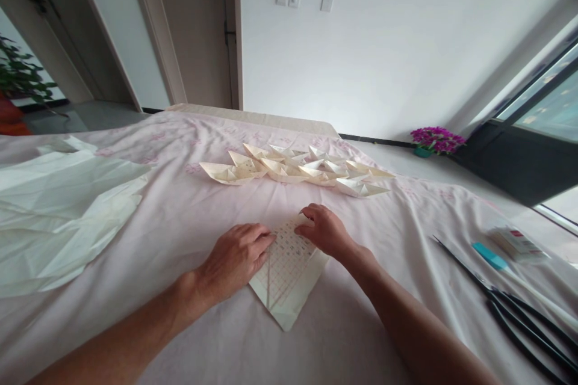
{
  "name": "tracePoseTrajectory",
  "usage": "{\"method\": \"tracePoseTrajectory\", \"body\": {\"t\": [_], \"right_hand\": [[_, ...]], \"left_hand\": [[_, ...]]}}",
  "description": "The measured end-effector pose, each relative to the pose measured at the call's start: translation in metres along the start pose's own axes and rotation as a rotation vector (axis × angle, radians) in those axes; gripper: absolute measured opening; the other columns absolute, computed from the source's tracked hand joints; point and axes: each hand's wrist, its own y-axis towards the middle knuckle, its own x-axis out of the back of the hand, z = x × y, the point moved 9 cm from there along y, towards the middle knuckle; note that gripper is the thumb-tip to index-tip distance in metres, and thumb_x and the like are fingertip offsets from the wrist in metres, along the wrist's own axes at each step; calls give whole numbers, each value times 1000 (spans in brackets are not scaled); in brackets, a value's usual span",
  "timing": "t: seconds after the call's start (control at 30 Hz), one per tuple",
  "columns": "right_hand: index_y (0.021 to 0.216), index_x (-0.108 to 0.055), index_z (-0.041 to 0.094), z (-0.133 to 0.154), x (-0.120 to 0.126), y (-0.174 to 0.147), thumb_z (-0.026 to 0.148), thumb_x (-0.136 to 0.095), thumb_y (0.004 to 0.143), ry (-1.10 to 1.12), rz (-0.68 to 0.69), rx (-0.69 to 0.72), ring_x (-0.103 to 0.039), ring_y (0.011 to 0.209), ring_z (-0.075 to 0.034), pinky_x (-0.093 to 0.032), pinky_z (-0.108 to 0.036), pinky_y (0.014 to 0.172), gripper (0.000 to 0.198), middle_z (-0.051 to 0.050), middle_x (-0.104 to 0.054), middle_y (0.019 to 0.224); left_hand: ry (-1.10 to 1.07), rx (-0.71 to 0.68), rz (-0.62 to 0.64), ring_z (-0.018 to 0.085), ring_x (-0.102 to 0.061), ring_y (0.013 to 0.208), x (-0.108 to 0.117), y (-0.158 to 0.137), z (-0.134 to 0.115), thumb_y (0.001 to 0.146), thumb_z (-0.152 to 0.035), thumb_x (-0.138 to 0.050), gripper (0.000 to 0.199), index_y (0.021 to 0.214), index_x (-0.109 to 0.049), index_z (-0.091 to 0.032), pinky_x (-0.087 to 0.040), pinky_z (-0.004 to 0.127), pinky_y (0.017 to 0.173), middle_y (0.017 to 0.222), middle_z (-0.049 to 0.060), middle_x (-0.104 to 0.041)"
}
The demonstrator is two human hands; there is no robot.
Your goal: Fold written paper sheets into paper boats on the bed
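Note:
A folded sheet of printed paper (291,280) lies on the pink cloth in front of me, one corner pointing toward me. Small coloured marks and a grid cover much of its face, with a plain pale border. My left hand (239,252) is closed at the paper's left edge, fingers bent and thumb against it. At the upper right edge, my right hand (326,230) pinches the sheet between thumb and fingers. Just beyond the hands, several folded paper boats (282,171) stand in close rows, cream and white.
Thin pale sheets (67,210) lie crumpled at the left. On the right are black-handled scissors (490,295), a teal-and-white tool (491,257) and a small box (517,242). A floral bedsheet (189,307) spreads under everything. Magenta flowers (437,138) stand on the floor beyond.

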Motion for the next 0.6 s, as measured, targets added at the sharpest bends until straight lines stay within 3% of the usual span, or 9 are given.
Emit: {"method": "tracePoseTrajectory", "body": {"t": [0.23,0.43,0.6], "right_hand": [[97,-71,28,22,-2,-20,6,-55,76,53,-115,159,-54,83,-16,-40,-27,77,34,-2,-62,86],[110,-68,34,34,-9,-28,18,-58,85,-54,-111,276,-50,80,-16,-36,-30,72,32,-3,-58,86],[117,-63,35,48,-11,-37,6,-59,79,-189,-110,370,-46,83,-17,-30,-30,70,47,-3,-56,88]], "left_hand": [[81,-6,-41,19,-58,94,2,-1,-2,88,-16,-53,26,112,-61,-22,-47,34,85,101,5,-62],[142,2,-49,19,-59,91,3,0,-5,89,-14,-49,24,109,-62,-19,-48,35,83,99,6,-62],[167,13,-56,19,-59,92,2,0,-6,88,-11,-50,24,107,-62,-18,-50,35,83,98,7,-61]]}}
